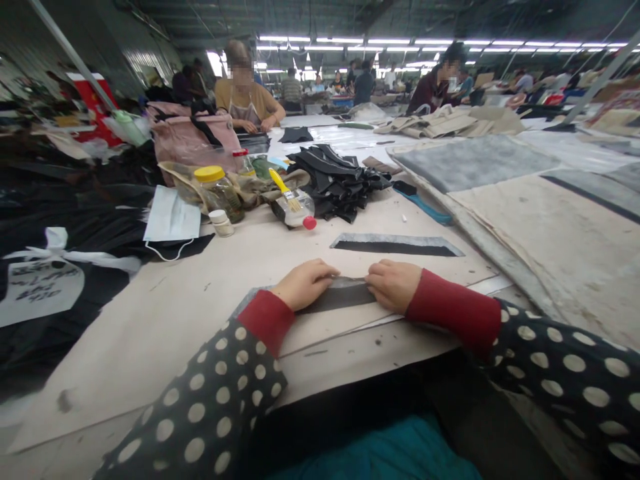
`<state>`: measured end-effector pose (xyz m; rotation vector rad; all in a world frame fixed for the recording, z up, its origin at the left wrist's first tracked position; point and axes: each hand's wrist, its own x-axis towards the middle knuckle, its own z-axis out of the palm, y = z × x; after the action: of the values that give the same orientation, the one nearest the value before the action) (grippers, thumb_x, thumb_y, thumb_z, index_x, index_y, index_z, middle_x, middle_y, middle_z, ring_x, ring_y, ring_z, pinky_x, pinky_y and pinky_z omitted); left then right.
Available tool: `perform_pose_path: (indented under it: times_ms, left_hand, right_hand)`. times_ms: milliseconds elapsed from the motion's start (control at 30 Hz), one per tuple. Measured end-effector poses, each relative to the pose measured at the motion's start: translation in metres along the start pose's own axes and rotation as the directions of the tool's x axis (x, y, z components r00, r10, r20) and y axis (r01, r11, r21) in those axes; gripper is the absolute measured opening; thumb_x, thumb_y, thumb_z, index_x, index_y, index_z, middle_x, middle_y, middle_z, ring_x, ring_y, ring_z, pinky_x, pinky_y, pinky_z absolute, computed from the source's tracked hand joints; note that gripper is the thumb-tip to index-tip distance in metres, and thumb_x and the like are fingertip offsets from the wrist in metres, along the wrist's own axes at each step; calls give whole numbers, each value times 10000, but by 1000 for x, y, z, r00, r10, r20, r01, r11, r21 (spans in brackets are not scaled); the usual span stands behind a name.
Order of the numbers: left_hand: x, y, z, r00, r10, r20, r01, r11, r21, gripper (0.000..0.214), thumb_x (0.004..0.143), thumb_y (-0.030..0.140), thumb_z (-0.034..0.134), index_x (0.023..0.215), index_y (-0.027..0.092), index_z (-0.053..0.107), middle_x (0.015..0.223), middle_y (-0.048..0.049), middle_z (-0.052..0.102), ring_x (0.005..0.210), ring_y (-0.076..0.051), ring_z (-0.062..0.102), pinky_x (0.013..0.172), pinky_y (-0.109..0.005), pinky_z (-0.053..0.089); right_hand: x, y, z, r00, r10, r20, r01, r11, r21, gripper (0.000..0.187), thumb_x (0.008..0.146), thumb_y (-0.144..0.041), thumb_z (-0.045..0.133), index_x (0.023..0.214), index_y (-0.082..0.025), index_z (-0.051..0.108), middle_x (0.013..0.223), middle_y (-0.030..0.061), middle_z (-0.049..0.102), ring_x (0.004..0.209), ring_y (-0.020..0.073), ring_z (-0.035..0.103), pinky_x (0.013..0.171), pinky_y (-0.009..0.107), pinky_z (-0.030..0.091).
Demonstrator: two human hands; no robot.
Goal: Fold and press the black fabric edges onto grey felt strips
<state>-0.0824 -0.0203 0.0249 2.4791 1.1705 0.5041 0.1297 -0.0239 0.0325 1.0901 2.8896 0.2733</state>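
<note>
A narrow black strip with a grey border (345, 295) lies flat on the beige board (200, 313) in front of me. My left hand (304, 283) presses on its left part with fingers curled down onto it. My right hand (393, 285) presses on its right end, fingers bent onto the edge. A second, similar black-and-grey strip (395, 245) lies a little farther away on the board, untouched.
A pile of black cut pieces (335, 180) sits behind. A glue bottle with a yellow brush (293, 207), a yellow-capped jar (220, 190) and a face mask (171, 220) lie at left. Large grey and beige sheets (525, 193) cover the right. Other people sit across the table.
</note>
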Motion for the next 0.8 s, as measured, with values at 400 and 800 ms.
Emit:
perform_pose_path:
  times_ms: [400, 800]
  left_hand:
    - [14, 11, 21, 986, -61, -152, 66, 997, 31, 240, 714, 97, 453, 864, 191, 617, 842, -13, 595, 829, -148, 526, 787, -271, 419]
    - [7, 22, 21, 993, -21, -120, 54, 958, 282, 201, 765, 136, 416, 841, 200, 590, 880, -28, 554, 820, -168, 486, 732, -292, 424]
  right_hand:
    - [10, 7, 14, 979, 173, -107, -141, 956, 257, 398, 674, -6, 416, 1016, -134, 573, 929, 78, 564, 860, 166, 484, 792, 273, 366]
    - [13, -31, -3, 981, 193, 28, -193, 981, -22, 236, 757, -93, 383, 825, -103, 609, 803, 119, 556, 743, 201, 478, 668, 304, 328]
